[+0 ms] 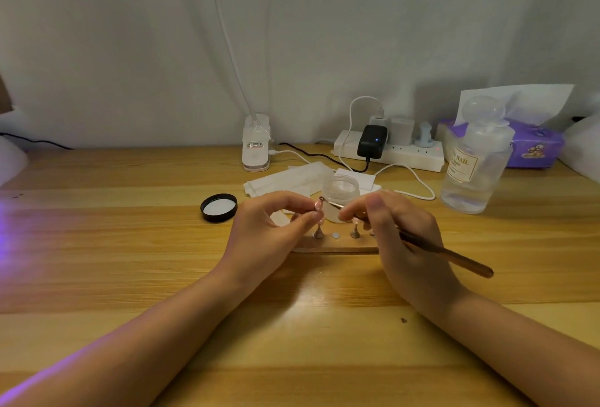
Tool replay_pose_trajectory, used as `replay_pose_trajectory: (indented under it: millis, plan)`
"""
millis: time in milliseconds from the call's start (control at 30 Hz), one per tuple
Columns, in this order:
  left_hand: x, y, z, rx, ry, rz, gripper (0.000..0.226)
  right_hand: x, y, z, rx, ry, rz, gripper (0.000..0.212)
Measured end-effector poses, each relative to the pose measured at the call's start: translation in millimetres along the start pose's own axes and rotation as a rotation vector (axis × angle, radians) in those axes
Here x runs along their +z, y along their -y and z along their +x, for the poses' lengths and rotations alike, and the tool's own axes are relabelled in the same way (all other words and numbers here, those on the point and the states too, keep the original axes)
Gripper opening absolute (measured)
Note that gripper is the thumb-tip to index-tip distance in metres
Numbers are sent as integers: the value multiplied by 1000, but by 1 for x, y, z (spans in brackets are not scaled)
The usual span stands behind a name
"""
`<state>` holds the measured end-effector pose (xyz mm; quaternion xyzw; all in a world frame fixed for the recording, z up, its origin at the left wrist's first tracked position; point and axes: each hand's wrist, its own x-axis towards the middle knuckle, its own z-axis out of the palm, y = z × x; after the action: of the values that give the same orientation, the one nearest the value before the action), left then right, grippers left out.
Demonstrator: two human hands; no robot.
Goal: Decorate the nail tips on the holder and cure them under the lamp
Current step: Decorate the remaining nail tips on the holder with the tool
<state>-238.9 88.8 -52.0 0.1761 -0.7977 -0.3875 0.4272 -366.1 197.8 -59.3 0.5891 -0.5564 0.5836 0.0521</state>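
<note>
My left hand [271, 228] pinches a small pink nail tip [318, 207] between thumb and forefinger, lifted above the wooden holder [334, 248]. My right hand [394, 228] grips a brown nail brush [454, 257], whose fine tip touches the top of the held nail tip. On the holder stand two small metal pegs [355, 232] with a round magnet spot between them; my right hand hides the holder's right end. A small open jar [341, 194] stands just behind my fingers.
The jar's black lid [219, 207] lies to the left. White wipes [292, 177] lie behind the jar. A clip lamp [256, 147], a power strip [389, 152] with chargers and cables, a clear pump bottle [475, 163] and a purple tissue pack [532, 143] line the back. Purple light glows at the left edge.
</note>
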Motion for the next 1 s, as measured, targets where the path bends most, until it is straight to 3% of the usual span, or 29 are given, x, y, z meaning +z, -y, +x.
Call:
replay_pose_trajectory:
  millis: [200,367,567,767,1000]
  plan:
    - [-1,0,0,10,4,-4,18,0,0,-2,-114,26,-26,47]
    - [0,0,-1,-5,-4,-3,18,-1,-2,0,13,-19,15,36]
    - [0,2,0,-3,-3,4,13,2,-1,-1,-124,55,-12,43]
    - [0,1,0,-6,-1,24,16,-1,0,0,1,-14,-2,35]
    - [1,2,-1,-18,-18,11,9,0,1,-2,-80,11,-10,41]
